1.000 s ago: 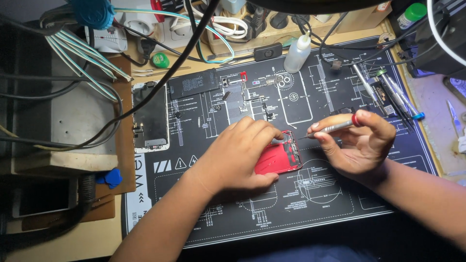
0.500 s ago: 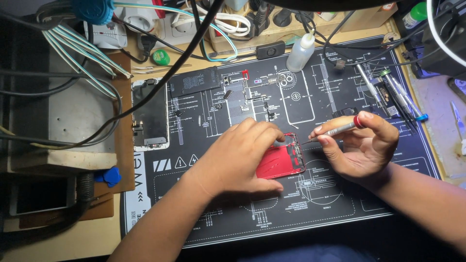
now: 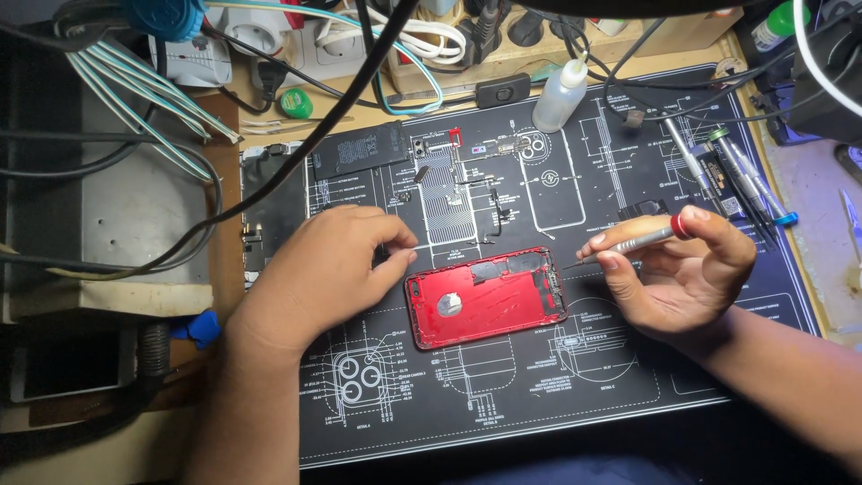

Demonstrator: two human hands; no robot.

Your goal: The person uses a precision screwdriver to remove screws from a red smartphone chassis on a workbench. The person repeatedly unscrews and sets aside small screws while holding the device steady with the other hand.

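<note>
Left hand: our left hand [image 3: 328, 269] rests palm down on the mat, fingers curled loosely, holding nothing; its fingertips [image 3: 400, 256] sit just beside the left end of the phone shell, and we cannot tell whether they touch it.

Right hand: our right hand [image 3: 687, 269] grips a screwdriver [image 3: 642, 239] between thumb and fingers, the other fingers folded around the shaft.

Screwdriver: a slim silver tool with a red ring near its back end; its thin tip points left, just beside the right end of the phone shell.

Phone shell: a red phone shell [image 3: 485, 296], opened and stripped, lies flat near the middle of the mat between our two hands, slightly tilted, its right end higher.

Mat: a black work mat [image 3: 503, 395] printed with white line drawings covers the bench in front of us.

Loose parts: a black battery [image 3: 359, 149] and several small parts [image 3: 485, 193] lie on the mat above the shell, well apart from it.

Bottle: a small clear squeeze bottle [image 3: 558, 97] stands at the top edge of the mat.

Spare tools: more screwdrivers [image 3: 741, 175] lie on the right side of the mat, beyond our right hand.

Cables: dark and pale cables [image 3: 180, 135] cross the upper left of the bench.
</note>
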